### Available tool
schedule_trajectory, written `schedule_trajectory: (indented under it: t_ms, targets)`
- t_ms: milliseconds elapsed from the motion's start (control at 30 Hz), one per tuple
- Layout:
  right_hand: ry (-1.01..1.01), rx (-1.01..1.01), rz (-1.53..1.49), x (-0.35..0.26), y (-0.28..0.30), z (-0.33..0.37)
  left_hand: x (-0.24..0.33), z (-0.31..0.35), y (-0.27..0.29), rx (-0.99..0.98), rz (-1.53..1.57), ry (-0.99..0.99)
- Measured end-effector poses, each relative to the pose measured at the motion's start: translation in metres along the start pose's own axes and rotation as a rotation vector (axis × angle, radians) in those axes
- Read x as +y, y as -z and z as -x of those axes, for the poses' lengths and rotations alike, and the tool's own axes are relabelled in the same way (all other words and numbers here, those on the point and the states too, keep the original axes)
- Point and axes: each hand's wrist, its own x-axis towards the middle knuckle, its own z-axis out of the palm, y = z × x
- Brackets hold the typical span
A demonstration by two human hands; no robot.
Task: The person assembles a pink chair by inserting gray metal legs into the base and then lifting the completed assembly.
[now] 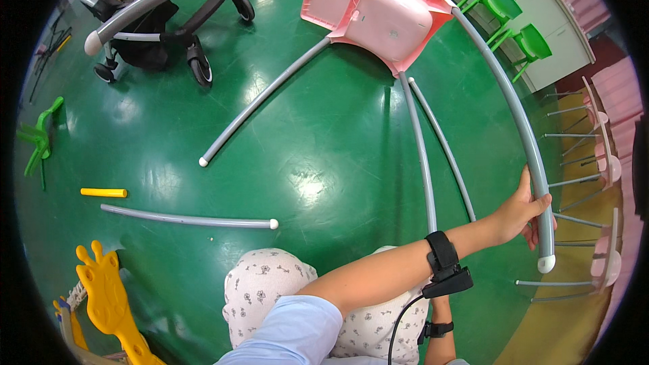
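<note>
My left hand [529, 211], its arm stretched across to the right, is wrapped round a grey tube leg [519, 111] close to its white end cap. This leg belongs to a pink plastic chair [392, 19] tilted over at the top of the view, with its legs spread outward. Another chair leg [417, 142] runs down toward my left forearm, which covers its lower end. Of my right arm only the forearm [441, 338] with a black strap shows; my right hand is hidden behind the left forearm. A loose grey tube [443, 149] lies beside that leg.
On the green floor lie a grey tube [189, 218] and a short yellow tube [103, 192]. A yellow giraffe-shaped piece [111, 297] is at lower left, a wheeled stroller [169, 34] at upper left. Green chairs [499, 3] and pink seats [605, 165] line the right.
</note>
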Motion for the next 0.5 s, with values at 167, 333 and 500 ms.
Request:
schedule_trajectory:
  t_ms: [167,333,500]
  targets:
    - [-0.031,-0.013,-0.027,-0.002,0.002,0.000,0.000,-0.001,-0.002,0.000,-0.001,-0.010]
    - [-0.050,-0.020,-0.053,-0.005,-0.003,-0.001,0.001,-0.003,-0.002,-0.007,0.005,-0.025]
    - [-0.073,-0.036,-0.077,-0.004,-0.013,0.003,0.000,0.000,0.000,0.011,-0.009,-0.013]
